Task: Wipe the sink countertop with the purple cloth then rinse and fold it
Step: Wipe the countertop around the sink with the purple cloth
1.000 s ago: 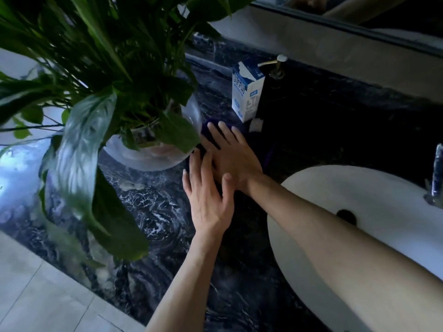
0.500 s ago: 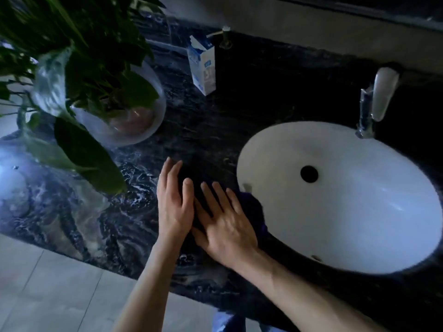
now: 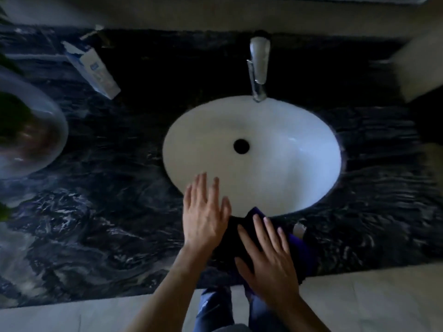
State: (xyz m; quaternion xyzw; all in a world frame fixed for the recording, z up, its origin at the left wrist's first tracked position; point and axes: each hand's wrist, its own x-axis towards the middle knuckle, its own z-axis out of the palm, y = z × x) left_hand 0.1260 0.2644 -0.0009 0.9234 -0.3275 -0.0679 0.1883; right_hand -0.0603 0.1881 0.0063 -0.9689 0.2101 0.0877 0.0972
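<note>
Purple cloth [image 3: 300,248] pressed flat on countertop [image 3: 107,224] by right hand [image 3: 268,257], fingers straight, left hand [image 3: 203,212] spread open, seemingly touching cloth's edge, beside sink [image 3: 287,164]

Dim and bluish overall, with pale glare on the white sink [image 3: 282,130] and the left countertop [image 3: 43,226]; deep shadow behind the faucet [image 3: 258,68]; motion-blurred throughout, smeared and bowed toward the edges; purple cloth [image 3: 299,250] nearly lost in darkness

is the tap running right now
Off, as far as the frame shows: no stream falls from the chrome faucet, and the white oval sink basin looks dry around its dark drain hole.
</note>
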